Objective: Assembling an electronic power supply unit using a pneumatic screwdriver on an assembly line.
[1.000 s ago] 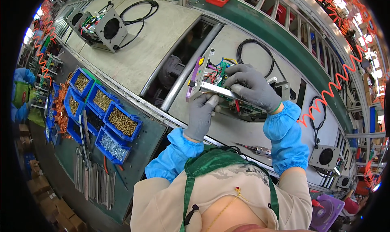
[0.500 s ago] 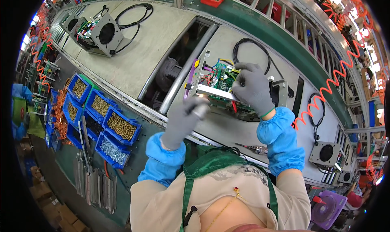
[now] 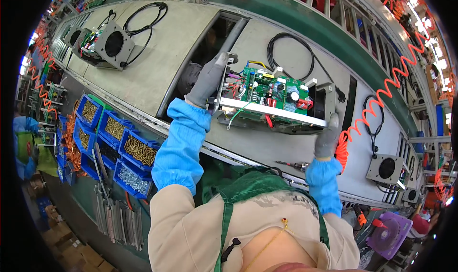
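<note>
An open metal chassis point(image 3: 272, 108) with a green circuit board point(image 3: 260, 88) sits on the bench before me. A pale bar runs along its near side, and a green wire point(image 3: 237, 115) with a ring end hangs over it at the left. My left hand point(image 3: 208, 81), in a grey glove, grips the chassis's left end panel, thumb up along it. At the near right corner, my right hand point(image 3: 327, 139) closes on the right end; part of its fingers is hidden. A black power cable point(image 3: 269, 50) loops behind the chassis.
Blue bins point(image 3: 138, 148) of brass and silver fasteners stand at the left, by metal strips point(image 3: 117, 219). A screwdriver-like tool point(image 3: 293, 164) lies at the bench's near edge. An orange coiled hose point(image 3: 367, 122) hangs at the right. Other fan units point(image 3: 112, 43) rest farther along.
My left hand has gone from the near side up to the left end panel. My right hand has left the board for the near right corner. The chassis has turned slightly.
</note>
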Available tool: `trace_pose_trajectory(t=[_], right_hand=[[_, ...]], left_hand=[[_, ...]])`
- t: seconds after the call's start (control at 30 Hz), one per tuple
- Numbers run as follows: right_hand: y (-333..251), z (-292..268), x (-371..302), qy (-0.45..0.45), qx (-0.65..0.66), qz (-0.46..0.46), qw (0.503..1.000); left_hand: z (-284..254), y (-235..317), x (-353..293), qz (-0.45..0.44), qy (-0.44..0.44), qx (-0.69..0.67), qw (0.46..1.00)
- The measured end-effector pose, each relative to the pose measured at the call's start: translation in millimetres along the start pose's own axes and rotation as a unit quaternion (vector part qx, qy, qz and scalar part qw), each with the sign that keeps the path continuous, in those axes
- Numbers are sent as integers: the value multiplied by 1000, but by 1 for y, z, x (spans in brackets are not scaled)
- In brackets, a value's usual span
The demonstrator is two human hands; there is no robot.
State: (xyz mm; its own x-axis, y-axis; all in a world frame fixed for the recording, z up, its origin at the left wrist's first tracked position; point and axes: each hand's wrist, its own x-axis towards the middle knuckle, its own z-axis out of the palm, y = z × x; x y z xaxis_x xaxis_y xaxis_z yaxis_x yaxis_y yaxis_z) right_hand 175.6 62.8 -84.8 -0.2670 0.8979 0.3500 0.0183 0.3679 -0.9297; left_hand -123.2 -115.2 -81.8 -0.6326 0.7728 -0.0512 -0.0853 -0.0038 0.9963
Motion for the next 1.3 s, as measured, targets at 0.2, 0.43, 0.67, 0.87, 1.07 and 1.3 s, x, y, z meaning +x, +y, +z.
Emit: trace_pose_trajectory(t=[0.2, 0.43, 0.67, 0.87, 1.07, 1.3], right_hand=[[44, 22, 91, -4, 25, 10, 1000], [50, 32, 221, -74, -322, -45, 943], [-32, -73, 36, 79, -93, 122, 985], [-44, -44, -144, -180, -239, 189, 935], [-42, 19, -171, -165, -325, 209, 908], [22, -17, -135, 13, -83, 160, 984]], left_hand=[[57, 22, -45, -112, 200, -68, 971], [146, -28, -126, 75, 71, 181, 978], [103, -32, 20, 85, 51, 108, 989], [152, -71, 183, 61, -176, 360, 914], [133, -116, 180, 86, -83, 389, 913], [60, -85, 33, 16, 39, 351, 935]])
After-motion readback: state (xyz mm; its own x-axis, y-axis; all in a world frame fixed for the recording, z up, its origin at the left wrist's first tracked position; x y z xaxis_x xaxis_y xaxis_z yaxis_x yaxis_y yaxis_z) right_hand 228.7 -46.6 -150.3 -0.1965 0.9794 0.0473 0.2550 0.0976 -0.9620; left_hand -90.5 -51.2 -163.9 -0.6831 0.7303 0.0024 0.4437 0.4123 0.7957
